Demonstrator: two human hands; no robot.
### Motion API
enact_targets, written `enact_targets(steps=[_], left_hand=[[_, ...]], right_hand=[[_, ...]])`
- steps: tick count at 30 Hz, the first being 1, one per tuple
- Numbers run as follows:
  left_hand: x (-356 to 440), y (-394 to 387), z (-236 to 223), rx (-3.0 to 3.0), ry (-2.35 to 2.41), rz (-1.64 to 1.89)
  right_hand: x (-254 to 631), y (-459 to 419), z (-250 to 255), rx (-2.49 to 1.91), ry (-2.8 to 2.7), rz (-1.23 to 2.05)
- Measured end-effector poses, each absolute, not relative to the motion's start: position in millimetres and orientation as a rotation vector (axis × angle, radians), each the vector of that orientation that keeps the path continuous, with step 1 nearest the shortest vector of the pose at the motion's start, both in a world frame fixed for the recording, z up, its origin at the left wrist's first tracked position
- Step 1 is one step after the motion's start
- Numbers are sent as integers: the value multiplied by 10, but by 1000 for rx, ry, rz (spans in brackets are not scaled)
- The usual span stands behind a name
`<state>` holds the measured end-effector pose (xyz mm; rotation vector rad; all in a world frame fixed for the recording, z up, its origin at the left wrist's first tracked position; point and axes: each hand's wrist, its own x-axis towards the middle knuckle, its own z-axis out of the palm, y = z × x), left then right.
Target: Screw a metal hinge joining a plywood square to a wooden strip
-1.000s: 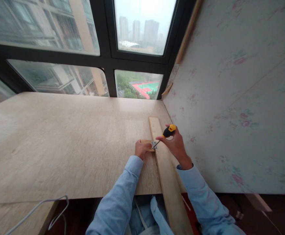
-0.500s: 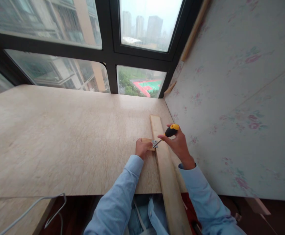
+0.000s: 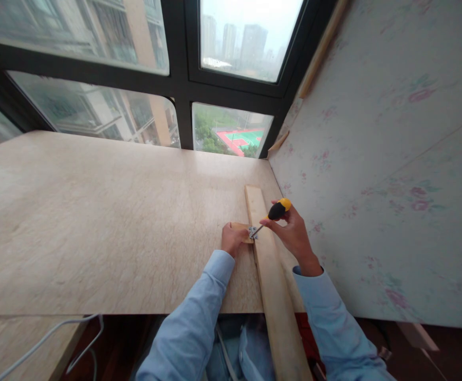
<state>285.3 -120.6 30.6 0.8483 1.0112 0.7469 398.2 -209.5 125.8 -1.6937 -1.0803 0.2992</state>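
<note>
My right hand [image 3: 292, 230] is closed around a screwdriver [image 3: 274, 212] with a black and yellow handle. Its tip rests on a small metal bracket [image 3: 252, 232] at the left edge of a long wooden plank [image 3: 269, 280]. The plank lies along the right side of a pale tabletop [image 3: 96, 222] and juts out over its near edge. My left hand [image 3: 233, 239] is closed on a small wooden block [image 3: 240, 227] pressed against the plank at the bracket.
A flower-patterned panel [image 3: 381, 159] stands upright close on the right. Dark-framed windows [image 3: 179, 79] run behind the table. A white wire hanger [image 3: 52, 336] lies at the lower left by a second pale surface [image 3: 17, 344]. My lap is below the table edge.
The view has drifted slightly down and left. Both hands stay at the bracket, and the screwdriver handle has shifted only a little.
</note>
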Motion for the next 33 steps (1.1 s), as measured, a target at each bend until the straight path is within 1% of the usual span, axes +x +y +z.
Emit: enact_targets(steps=[2, 3, 7, 11, 13, 16, 18, 19, 23, 26, 28, 29, 33], left_hand=[[2850, -1207, 301, 845, 1008, 747], [2849, -1207, 298, 846, 1008, 745], [2850, -1206, 281, 870, 1012, 743], [2855, -1206, 276, 868, 1030, 748], [2856, -1206, 279, 867, 1030, 747], [2854, -1206, 277, 859, 1028, 749], [2852, -1204, 270, 856, 1020, 757], [2850, -1203, 266, 860, 1017, 760], [2844, -1204, 266, 876, 1016, 760], [2841, -1209, 277, 874, 1015, 758], [2840, -1212, 283, 879, 1015, 758], [2840, -1213, 285, 881, 1014, 759], [2841, -1214, 285, 877, 1014, 749]], right_hand=[[3965, -2068, 1223, -1753, -1059, 192], [3955, -2057, 1210, -1715, -1055, 217], [3916, -2058, 1225, -1394, -1056, 499], [3923, -2101, 1287, -1331, -1050, 648], [3945, -2099, 1286, -1412, -1043, 597], [3978, -2061, 1239, -1635, -1006, 312], [3987, -2037, 1203, -1684, -997, 216], [3988, -2033, 1191, -1649, -1006, 249], [3985, -2091, 1206, -1367, -1054, 567], [4005, -2153, 1238, -1313, -1081, 684], [4022, -2163, 1240, -1374, -1094, 648], [4027, -2156, 1234, -1439, -1096, 580], [4012, -2088, 1194, -1704, -1072, 206]])
